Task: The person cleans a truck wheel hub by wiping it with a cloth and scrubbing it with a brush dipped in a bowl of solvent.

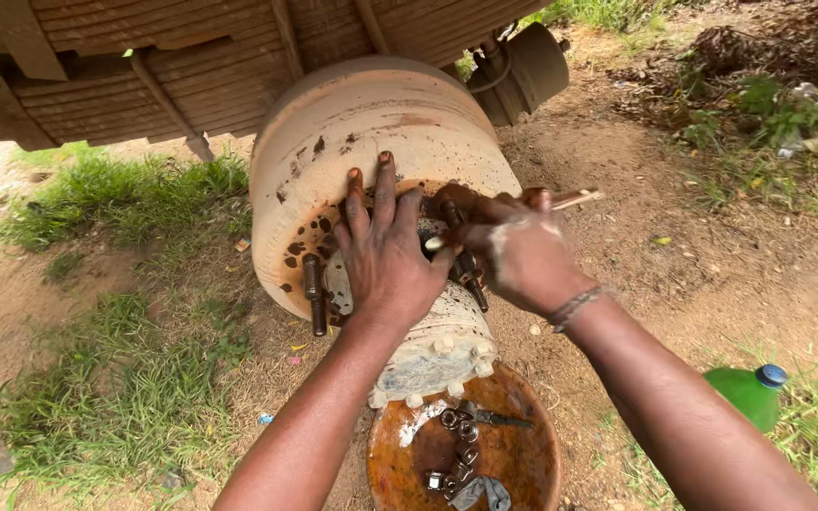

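A rusty brake drum (371, 114) on a truck axle fills the middle of the view, with dark wheel studs (314, 289) sticking out of its face and a pale hub (437, 345) at its centre. My left hand (385, 251) lies flat against the drum face, fingers spread upward, holding nothing. My right hand (518, 251) is closed around a thin wooden stick (575, 198) and rests beside the studs at the drum's right side. Both hands are smeared with grease and pale paste.
A round rusty pan (523, 468) with several nuts and a small tool lies on the ground below the hub. A green bottle with a blue cap (750, 393) lies at the right. Leaf springs (191, 66) hang above; dirt and grass surround.
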